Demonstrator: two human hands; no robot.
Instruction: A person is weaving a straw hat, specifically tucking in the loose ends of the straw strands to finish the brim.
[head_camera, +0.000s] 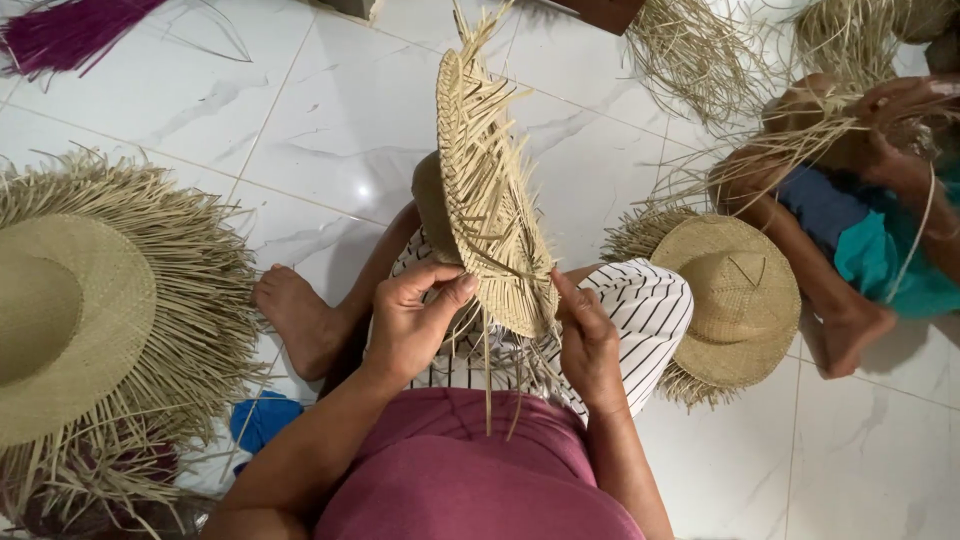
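The person held a half-woven straw hat (490, 215) upright on its edge, above the lap, so that the brim stood almost vertical between the two hands. The left hand (415, 320) was on the left side of the lower brim; its fingers (440, 285) were bent and closed on the edge, with the thumb pressing from the near side. The right hand (588, 340) gripped the lower right edge of the same brim, the fingers (570, 300) closed together against the woven part. Loose straw ends stood out from the rim and some long ones hung down between the hands to the pink shirt (470, 470). The crown of the hat pointed to the left and was partly hidden behind the brim.

No package, label or sign was visible.

The floor (330, 120) was of white glossy tiles with grey marble veins. On the left lay a large finished hat (70, 320) with a wide fringe of loose straw. On the right lay a smaller hat (735, 300), also with a fringe, near the striped trousers (640, 310). A bundle of purple straw (70, 30) lay at the top left, and a blue cloth (262, 418) lay near the bare foot (300, 315). At the right edge another person (860, 200) sat on the floor with straw in the hands.
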